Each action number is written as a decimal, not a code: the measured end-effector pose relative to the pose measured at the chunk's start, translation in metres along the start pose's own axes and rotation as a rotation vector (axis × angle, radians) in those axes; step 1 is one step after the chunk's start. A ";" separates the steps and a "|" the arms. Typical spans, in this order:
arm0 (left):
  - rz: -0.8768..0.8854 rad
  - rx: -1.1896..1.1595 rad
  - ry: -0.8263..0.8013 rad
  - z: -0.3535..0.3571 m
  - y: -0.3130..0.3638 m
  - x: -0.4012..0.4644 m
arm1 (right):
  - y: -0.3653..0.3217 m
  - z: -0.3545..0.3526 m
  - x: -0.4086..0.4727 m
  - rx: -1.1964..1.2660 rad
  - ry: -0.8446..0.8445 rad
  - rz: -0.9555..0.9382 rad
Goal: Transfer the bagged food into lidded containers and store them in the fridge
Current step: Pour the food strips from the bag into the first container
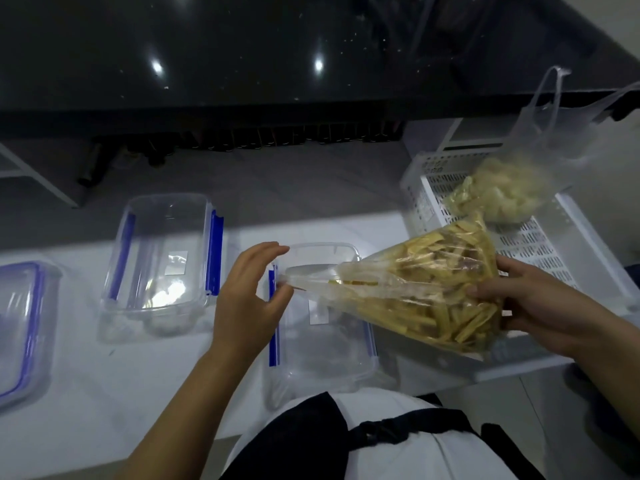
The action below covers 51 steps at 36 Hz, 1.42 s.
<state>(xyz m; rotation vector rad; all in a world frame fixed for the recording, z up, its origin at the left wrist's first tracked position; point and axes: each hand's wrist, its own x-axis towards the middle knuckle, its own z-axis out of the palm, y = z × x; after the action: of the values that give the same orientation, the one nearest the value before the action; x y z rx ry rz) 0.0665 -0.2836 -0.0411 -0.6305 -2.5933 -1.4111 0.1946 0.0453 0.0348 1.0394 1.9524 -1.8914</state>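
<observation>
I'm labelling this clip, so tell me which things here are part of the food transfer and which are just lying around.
In use:
left hand, pinching the bag's neck
right hand, holding the bag's base
bag of yellow strips
open container under the bag
second open container
second food bag

Lying about:
white basket
lidded box at left edge
dark counter

Clear bag of yellow strip-cut food [426, 292] held tilted over open clear container [322, 327], twisted neck pointing left, fat end to the right. Container has blue side latches, no lid on, sits on white tabletop [104, 393] at front edge. Second open container [162, 261], same type, just left of it. Lidded container [20, 327] far left, partly out of frame. Second bag, pale chunks [502, 192], lies in white slotted basket [561, 247] at right.
</observation>
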 end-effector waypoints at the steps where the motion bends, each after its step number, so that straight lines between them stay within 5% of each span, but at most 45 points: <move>1: 0.020 0.021 0.016 -0.001 0.001 0.001 | -0.001 -0.001 -0.001 0.007 -0.013 -0.013; 20: 0.012 -0.002 0.083 -0.003 0.003 -0.007 | -0.002 0.006 -0.003 0.009 -0.006 -0.037; 51: -0.036 0.071 -0.053 0.000 -0.004 -0.004 | -0.006 0.007 -0.014 0.043 0.009 -0.059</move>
<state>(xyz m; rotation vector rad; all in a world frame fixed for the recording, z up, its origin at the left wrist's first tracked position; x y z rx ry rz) 0.0686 -0.2874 -0.0457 -0.6223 -2.6952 -1.3233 0.1990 0.0343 0.0467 1.0136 1.9766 -1.9715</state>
